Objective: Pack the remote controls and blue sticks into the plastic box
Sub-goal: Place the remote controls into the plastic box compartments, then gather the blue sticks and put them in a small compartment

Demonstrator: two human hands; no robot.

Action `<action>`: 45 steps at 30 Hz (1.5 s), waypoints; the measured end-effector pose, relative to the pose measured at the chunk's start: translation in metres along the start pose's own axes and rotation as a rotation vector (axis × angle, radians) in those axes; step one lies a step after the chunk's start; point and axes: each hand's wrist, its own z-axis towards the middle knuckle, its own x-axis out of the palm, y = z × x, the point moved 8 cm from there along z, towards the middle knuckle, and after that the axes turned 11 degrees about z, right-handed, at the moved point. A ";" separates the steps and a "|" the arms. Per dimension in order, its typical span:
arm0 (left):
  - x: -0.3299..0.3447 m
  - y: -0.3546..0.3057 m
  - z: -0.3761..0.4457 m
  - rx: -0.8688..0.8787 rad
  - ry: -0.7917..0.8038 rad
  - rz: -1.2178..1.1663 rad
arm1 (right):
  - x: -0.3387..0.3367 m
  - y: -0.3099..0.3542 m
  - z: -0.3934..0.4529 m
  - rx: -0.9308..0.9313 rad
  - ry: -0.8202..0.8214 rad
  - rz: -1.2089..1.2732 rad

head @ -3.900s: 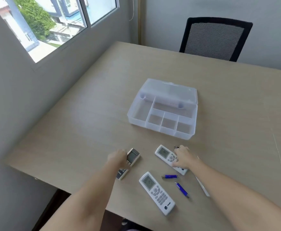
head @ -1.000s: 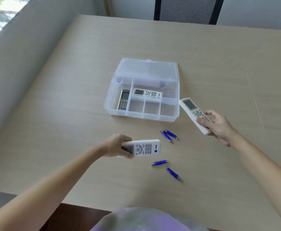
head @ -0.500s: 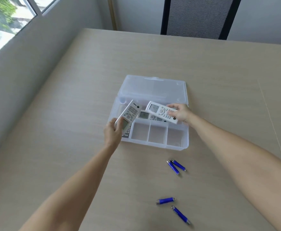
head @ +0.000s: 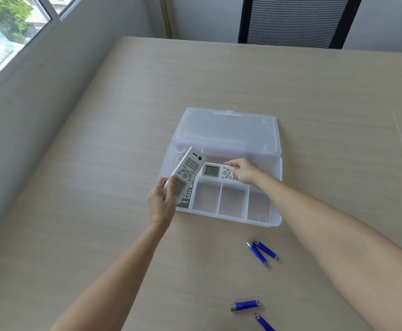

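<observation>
A clear plastic box [head: 277, 222] lies open on the table, its lid [head: 226, 130] folded back. My left hand [head: 161, 201] grips a white remote [head: 187, 170], held tilted over the box's left compartment. Beneath it a dark-edged remote [head: 185, 202] lies in that compartment, mostly hidden. My right hand [head: 244, 172] rests on the right end of another white remote [head: 215, 171], which lies flat in the long back compartment. The three small front compartments hold nothing. Several blue sticks lie on the table nearer me: a touching pair [head: 257, 252], a single one [head: 244, 305] and another [head: 264, 322] at the bottom edge.
A black mesh chair [head: 290, 20] stands behind the table's far edge. A grey wall with a window [head: 4, 32] runs along the table's left side. The wooden table [head: 99, 139] extends bare to the left and right of the box.
Both hands carried their remotes from the table to the box. The right hand's remote has gone down flat into the back compartment; the left hand's remote stays tilted over the left compartment.
</observation>
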 end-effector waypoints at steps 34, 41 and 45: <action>0.129 -0.102 0.060 0.651 0.500 1.135 | -0.056 -0.078 -0.083 -0.034 -0.512 0.156; 0.084 -0.123 -0.095 1.084 0.398 0.613 | -0.049 -0.129 -0.162 0.014 -0.688 0.350; 0.108 -0.048 -0.197 0.905 0.938 0.739 | -0.001 -0.152 -0.186 0.014 -0.431 -0.009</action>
